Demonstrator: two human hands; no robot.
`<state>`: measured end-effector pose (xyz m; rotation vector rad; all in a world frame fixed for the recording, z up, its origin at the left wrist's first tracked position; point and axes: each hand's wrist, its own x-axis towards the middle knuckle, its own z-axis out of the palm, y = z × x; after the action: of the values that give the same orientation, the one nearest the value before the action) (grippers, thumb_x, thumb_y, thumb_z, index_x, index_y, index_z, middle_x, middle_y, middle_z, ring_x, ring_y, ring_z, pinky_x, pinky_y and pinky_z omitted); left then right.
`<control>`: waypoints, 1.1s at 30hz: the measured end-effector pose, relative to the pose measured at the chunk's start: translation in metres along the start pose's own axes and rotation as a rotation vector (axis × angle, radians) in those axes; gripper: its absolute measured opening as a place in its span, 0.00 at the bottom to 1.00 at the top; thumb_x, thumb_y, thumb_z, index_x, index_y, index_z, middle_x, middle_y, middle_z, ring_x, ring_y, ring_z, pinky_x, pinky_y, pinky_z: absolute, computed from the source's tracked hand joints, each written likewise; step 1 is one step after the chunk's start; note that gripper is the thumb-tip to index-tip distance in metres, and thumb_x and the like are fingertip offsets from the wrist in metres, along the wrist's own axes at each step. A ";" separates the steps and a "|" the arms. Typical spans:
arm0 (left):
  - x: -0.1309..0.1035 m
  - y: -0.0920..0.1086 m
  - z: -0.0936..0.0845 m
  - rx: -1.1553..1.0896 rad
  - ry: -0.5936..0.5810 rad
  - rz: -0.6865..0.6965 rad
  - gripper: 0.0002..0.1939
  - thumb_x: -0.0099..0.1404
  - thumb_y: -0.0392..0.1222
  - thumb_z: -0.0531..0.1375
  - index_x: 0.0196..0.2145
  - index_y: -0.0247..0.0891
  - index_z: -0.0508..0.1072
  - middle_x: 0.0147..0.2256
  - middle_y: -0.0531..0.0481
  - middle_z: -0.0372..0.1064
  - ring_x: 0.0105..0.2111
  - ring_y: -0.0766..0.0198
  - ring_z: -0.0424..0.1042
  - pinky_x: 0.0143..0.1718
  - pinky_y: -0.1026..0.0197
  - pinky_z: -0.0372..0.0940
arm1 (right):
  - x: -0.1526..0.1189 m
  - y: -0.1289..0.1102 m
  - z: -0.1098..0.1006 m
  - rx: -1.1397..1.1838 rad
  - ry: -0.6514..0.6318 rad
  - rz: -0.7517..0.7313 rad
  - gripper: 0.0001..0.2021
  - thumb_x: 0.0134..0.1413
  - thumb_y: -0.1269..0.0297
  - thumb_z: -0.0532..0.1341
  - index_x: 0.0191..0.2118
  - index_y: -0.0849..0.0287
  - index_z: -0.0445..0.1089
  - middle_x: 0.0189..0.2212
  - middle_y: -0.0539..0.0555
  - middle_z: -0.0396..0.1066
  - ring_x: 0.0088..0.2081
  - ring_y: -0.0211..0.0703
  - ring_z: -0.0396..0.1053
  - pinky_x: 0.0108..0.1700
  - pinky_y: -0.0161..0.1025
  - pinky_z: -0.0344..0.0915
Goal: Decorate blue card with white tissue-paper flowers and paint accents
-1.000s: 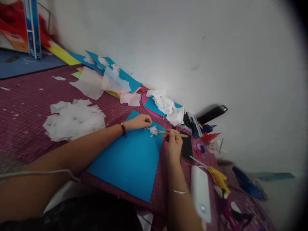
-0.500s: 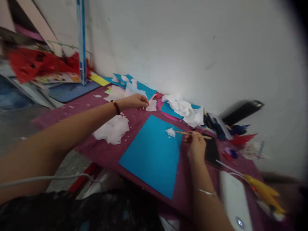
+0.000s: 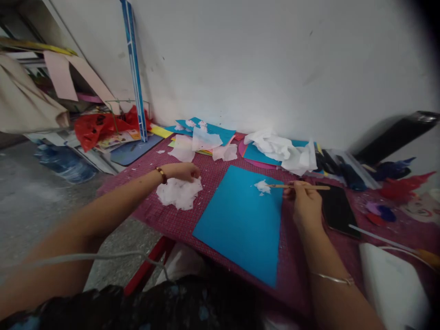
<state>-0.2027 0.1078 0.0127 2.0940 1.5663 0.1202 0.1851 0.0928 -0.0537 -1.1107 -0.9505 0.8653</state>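
Observation:
A blue paper sheet (image 3: 244,222) lies on the maroon checked table (image 3: 172,220). A small white cotton tuft (image 3: 262,186) sits near its far corner. My right hand (image 3: 305,203) holds a thin wooden stick (image 3: 299,187) whose tip points at that tuft. My left hand (image 3: 182,172) reaches left to a pile of white cotton (image 3: 179,193) beside the sheet, fingers curled onto its top edge. Both wrists wear bracelets.
A black phone (image 3: 337,210) lies right of my right hand, with a white device (image 3: 395,286) nearer me. Crumpled white paper (image 3: 282,149), blue and coloured sheets (image 3: 206,130) and red scraps line the wall. Clutter, a red bag (image 3: 99,126) and a blue strip (image 3: 134,68) stand at left.
My left hand left the tuft on the blue sheet, swung left and came down on the cotton pile. The right hand kept the stick by the tuft. The view turned left.

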 end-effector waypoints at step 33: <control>0.067 0.149 0.071 -0.861 0.039 0.260 0.09 0.47 0.36 0.65 0.27 0.37 0.69 0.21 0.57 0.64 0.21 0.71 0.62 0.22 0.68 0.55 | 0.012 0.007 -0.011 -0.247 -0.060 -0.083 0.11 0.55 0.56 0.55 0.29 0.57 0.66 0.16 0.46 0.65 0.20 0.38 0.64 0.25 0.33 0.61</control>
<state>-0.0250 0.1152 0.0030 1.5695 0.9752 0.7792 0.1992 0.1018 -0.0604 -1.2510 -1.1693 0.7303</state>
